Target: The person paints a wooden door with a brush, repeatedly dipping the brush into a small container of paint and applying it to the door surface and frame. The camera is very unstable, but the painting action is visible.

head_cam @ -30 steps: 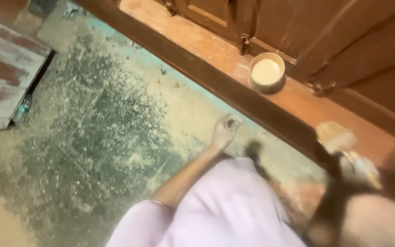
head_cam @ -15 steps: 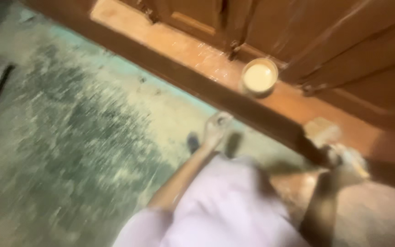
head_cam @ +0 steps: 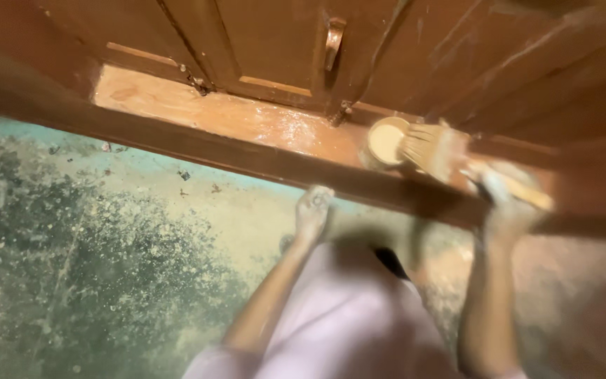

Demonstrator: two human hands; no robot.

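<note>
Right hand: my right hand (head_cam: 503,200) sits at the right of the frame, fingers wrapped and pressed around the brush handle; blur hides the exact finger placement.
Brush: the brush (head_cam: 438,149) lies in this grip, bristles at centre right of the frame, handle running off to the right past my knuckles.
Brush long axis: near level across the frame, bristle end pointing left, slightly higher than the handle end.
Cup: the small round cup (head_cam: 385,142) stands on the sill, just left of the bristle tips, touching or nearly so; I cannot tell which.
Direction from grip: the cup lies left of and a little above my right hand, in line with the brush axis.
Nearer hand: the right hand is nearer the cup; the left is lower and further left.
Left hand: my left hand (head_cam: 313,210) rests at centre frame against the dark front edge of the sill, fingers curled loosely, holding nothing.
Sill: the wet, glossy wooden sill (head_cam: 233,116) crosses the upper frame below the brown door panels (head_cam: 275,35).
Floor: the speckled, dusty floor (head_cam: 92,260) fills the lower left.
</note>
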